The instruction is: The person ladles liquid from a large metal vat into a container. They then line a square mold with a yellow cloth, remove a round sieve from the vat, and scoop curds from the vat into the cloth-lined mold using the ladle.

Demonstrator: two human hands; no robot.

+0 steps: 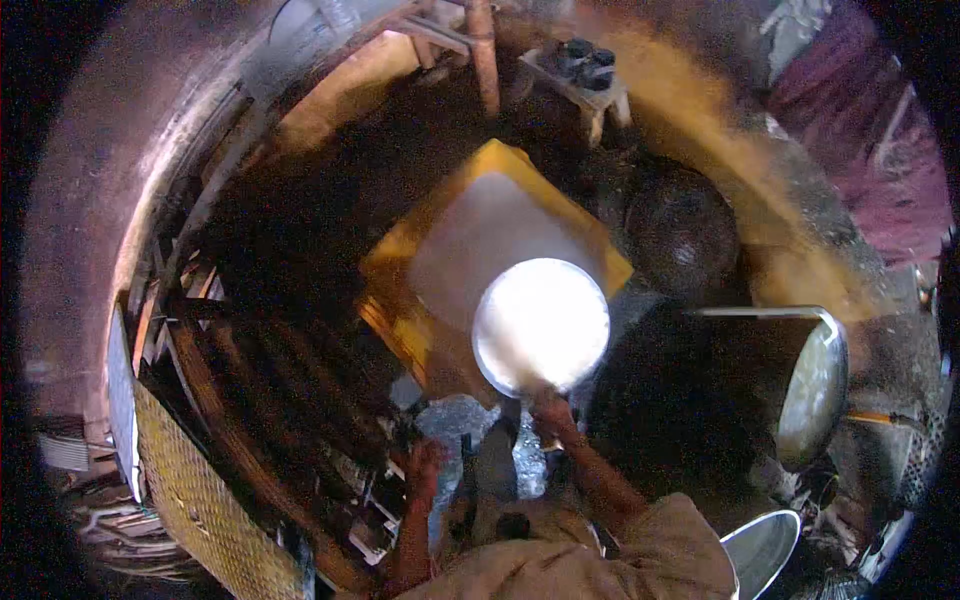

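A bright white round basin or pan (545, 320), its inside washed out by glare, is tilted in front of me. My right hand (550, 415) grips its near rim; the fingers are partly hidden. Behind and partly beneath the basin stands a square yellow container (585, 215), with a pale, smooth area (490, 230) inside its edges. I cannot make out what that pale area is. My left hand (428, 460) is low on the left, beside my knee, apart from the basin. Blur and dim light hide how its fingers are set.
A big dark round pan (685, 230) rests on the right. Nearer are a metal basin (812, 395) and another round vessel (765, 555). Dark cups (585, 65) sit on a small stool (595, 100). Left are a woven panel (205, 490) and sticks (130, 540). Cloth (860, 140) hangs upper right.
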